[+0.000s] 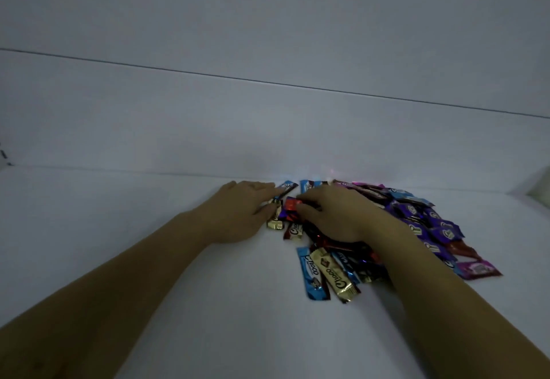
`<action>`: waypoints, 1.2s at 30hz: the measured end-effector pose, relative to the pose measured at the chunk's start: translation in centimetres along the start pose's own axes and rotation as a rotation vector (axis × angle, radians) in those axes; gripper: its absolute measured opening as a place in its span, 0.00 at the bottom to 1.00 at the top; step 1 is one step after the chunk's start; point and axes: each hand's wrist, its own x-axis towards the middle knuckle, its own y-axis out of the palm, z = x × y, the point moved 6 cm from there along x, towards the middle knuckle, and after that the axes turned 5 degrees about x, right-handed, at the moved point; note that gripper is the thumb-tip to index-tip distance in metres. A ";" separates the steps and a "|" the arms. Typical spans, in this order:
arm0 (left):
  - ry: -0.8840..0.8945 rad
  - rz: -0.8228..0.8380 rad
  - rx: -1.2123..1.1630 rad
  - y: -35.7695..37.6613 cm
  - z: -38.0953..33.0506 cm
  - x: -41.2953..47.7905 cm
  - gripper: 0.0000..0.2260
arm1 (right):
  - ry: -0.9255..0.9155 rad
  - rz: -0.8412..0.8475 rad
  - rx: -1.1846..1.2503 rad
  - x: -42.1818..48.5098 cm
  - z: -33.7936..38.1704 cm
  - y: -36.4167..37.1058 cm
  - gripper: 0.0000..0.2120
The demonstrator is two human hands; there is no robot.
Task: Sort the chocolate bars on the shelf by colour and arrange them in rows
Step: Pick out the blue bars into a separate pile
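Possibly shop: white shelf (154, 259), heaped chocolate bars (416, 218)

Both forearms stretched forward, left hand (238, 210) flat, fingers (263, 189) straight, right hand (336, 215) pinching red bar (291, 204).

shelf (119, 230) left half bare – free passage | right blocked – chocolate bar heap (416, 224) | back wall (268, 140) behind

chocolate bars (416, 224): glossy film wrappers, crinkled ends. gold bar (336, 277) looks metallic foil; blue bar (311, 271) and red bar (291, 203) shiny, plastic-like. shelf (89, 215): white, smooth, matt. back panel (268, 125): same smooth matt white.
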 end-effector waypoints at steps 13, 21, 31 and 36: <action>0.059 -0.063 -0.058 -1.2 -2.3 -1.6 0.19 | 0.034 -0.052 0.125 -2.1 -2.1 -3.4 0.23; 0.031 -0.114 -0.108 -1.5 -3.5 -2.0 0.14 | 0.037 -0.145 0.119 -1.7 -1.4 -3.4 0.09; -0.042 -0.305 -0.290 -1.4 -4.1 -1.4 0.04 | 0.183 -0.522 -0.015 -2.0 -3.7 -5.2 0.12; -0.081 -0.344 -0.187 -1.5 -2.6 -1.2 0.14 | 0.208 -0.501 -0.126 -1.9 -3.8 -5.1 0.18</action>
